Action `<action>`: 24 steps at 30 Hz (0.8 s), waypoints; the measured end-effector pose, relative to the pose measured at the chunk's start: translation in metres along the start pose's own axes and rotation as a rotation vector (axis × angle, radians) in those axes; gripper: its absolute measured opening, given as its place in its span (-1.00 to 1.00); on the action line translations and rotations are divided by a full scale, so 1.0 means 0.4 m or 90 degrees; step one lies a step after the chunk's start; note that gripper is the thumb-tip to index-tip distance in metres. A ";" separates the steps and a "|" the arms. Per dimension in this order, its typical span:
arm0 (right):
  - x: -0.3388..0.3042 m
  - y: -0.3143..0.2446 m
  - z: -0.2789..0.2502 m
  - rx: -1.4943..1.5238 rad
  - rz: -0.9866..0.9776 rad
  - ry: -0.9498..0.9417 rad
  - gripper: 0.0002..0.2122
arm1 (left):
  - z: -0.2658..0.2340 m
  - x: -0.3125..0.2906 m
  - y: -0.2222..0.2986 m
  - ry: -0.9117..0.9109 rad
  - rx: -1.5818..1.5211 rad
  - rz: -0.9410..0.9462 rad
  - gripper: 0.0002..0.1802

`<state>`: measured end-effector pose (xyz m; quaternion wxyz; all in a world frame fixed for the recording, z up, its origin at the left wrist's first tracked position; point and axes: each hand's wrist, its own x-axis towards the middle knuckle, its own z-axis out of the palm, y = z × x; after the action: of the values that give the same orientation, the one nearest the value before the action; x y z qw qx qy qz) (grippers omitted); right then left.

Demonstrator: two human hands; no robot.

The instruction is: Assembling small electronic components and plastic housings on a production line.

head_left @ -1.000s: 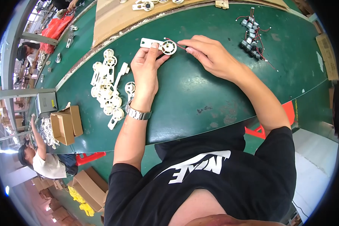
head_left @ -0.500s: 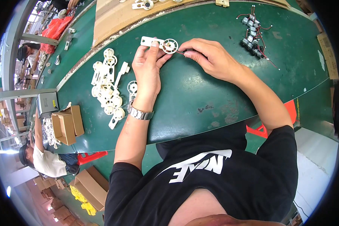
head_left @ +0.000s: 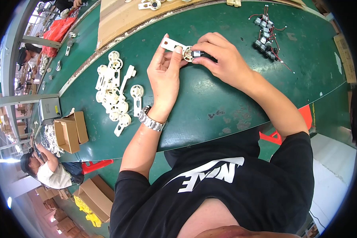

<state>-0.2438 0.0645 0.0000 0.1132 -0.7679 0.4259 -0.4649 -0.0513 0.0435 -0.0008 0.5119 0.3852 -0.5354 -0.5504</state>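
Note:
My left hand (head_left: 165, 77) pinches a white plastic housing (head_left: 171, 44), a flat slotted arm that ends in a round spoked ring. Between the thumb and fingers of my right hand (head_left: 230, 59) is a small motor (head_left: 197, 54), silver and black, held against the open side of that ring. How far it sits inside the ring I cannot tell. Left of my wrist lies a single white housing (head_left: 137, 99), beside a pile of similar white housings (head_left: 112, 105). At the far right, several small motors (head_left: 263, 39) with red and black wires lie in a cluster.
The green tabletop (head_left: 202, 115) curves around me. Along its far side, a cardboard sheet (head_left: 123, 20) lies behind a worn ledge and bears more white parts. An open cardboard box (head_left: 66, 135) stands at the left, near a seated co-worker (head_left: 51, 170). A red stool (head_left: 270, 137) shows behind my right elbow.
Both hands have shifted slightly right, and the housing has tilted. The motor, earlier hidden by my right hand with its wire running to the ring, now meets the ring.

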 end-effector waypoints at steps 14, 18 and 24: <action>-0.004 -0.029 0.018 0.091 0.134 -0.010 -0.86 | 0.013 -0.015 -0.012 0.010 0.062 0.042 -0.51; -0.002 -0.026 0.019 0.183 0.245 -0.034 -0.84 | 0.018 -0.015 -0.010 0.016 0.033 0.027 -0.59; -0.014 -0.022 0.036 0.237 0.247 -0.021 -0.77 | 0.002 -0.010 -0.009 0.034 -0.007 0.012 -0.75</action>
<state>-0.2284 0.0707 -0.0062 0.3465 -0.6455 0.4702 -0.4922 -0.0520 0.0471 -0.0048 0.5330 0.3921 -0.5221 -0.5381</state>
